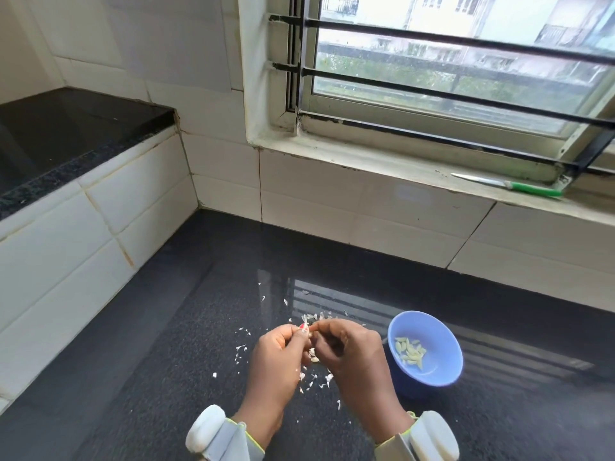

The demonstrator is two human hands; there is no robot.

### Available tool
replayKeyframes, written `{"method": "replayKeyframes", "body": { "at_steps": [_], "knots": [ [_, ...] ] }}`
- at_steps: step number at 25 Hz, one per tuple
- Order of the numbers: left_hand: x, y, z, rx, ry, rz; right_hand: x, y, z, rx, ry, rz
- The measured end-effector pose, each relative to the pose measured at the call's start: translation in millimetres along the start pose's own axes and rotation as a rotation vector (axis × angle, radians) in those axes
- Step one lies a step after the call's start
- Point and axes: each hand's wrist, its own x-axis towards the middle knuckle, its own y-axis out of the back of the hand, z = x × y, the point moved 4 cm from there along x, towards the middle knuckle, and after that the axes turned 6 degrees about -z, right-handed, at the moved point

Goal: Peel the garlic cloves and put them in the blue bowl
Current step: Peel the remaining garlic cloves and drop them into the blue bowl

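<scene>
My left hand [278, 352] and my right hand [349, 351] meet fingertip to fingertip above the black counter, both pinching a small garlic clove [310, 330] that is mostly hidden between the fingers. A strip of white skin sticks up from the pinch. Just right of my right hand stands the blue bowl [442, 344], holding several pale peeled cloves [410, 353]. White garlic skins [241, 349] lie scattered on the counter around and under both hands.
The dark granite counter [186, 327] runs to white tiled walls at the back and left. A raised black ledge [66, 134] sits at far left. A green-handled knife [509, 186] lies on the window sill at the back right.
</scene>
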Motion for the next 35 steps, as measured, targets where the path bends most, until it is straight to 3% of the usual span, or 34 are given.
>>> {"method": "replayKeyframes", "body": {
  "at_steps": [4,15,18,22,26,30,35],
  "knots": [
    [-0.8,-3.9,0.3,-0.288,0.161,-0.161,0.6,3.1,2.9,0.060,-0.037,-0.004],
    [-3.6,-3.2,3.3,-0.310,0.079,-0.279,-2.6,5.7,0.5,0.188,-0.164,0.013],
    [-4.1,-2.1,2.6,-0.305,0.048,-0.312,-1.9,4.8,15.7,0.077,-0.208,0.033],
    [-1.6,1.8,1.9,-0.298,-0.008,-0.211,-3.6,1.0,26.8,-0.131,-0.261,-0.048],
    [-0.4,3.8,1.8,-0.289,-0.030,-0.120,-6.8,6.5,28.8,0.122,-0.310,0.050],
    [-0.1,5.0,1.1,-0.242,-0.053,-0.084,-7.5,2.2,16.3,0.530,-0.276,0.006],
    [-4.6,7.1,8.1,-0.039,-0.154,-0.091,-6.3,0.1,17.3,0.556,-0.278,0.049]
  ]
}}
